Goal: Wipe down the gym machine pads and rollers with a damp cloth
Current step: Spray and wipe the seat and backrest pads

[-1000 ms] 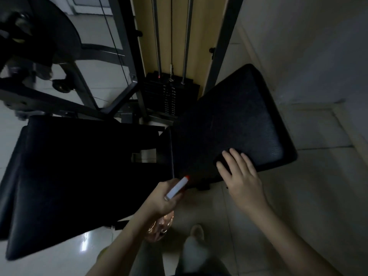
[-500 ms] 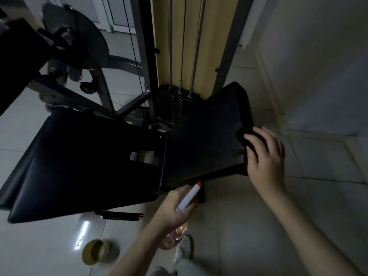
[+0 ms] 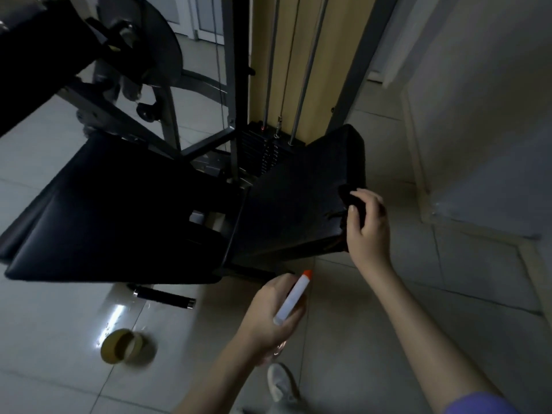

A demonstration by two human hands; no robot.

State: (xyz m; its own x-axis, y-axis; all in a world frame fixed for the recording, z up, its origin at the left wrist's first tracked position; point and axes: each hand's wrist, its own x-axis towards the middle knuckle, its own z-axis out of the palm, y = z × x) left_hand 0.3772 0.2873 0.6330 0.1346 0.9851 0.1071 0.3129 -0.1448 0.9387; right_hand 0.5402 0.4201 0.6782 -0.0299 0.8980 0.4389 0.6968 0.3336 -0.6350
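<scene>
Two black pads of the gym machine fill the middle of the head view: a large left pad (image 3: 119,210) and a tilted right pad (image 3: 298,201). My right hand (image 3: 369,228) grips a dark cloth (image 3: 349,197) against the right pad's near right edge, thumb on top of the cloth. Lower down, my left hand (image 3: 268,315) holds a spray bottle (image 3: 294,295) with a white head and orange tip, pointing up toward the pad. The bottle's clear body is mostly hidden under my hand.
The weight stack (image 3: 268,150) and its guide rods stand behind the pads, with the steel frame (image 3: 236,70) around them. A black roller handle (image 3: 164,297) and a roll of yellowish tape (image 3: 125,346) lie on the tiled floor. A wall (image 3: 478,115) is close on the right.
My right hand slid with the cloth from the pad's near surface to its right edge and now grips there. The view pulled back and up. My left hand kept the bottle.
</scene>
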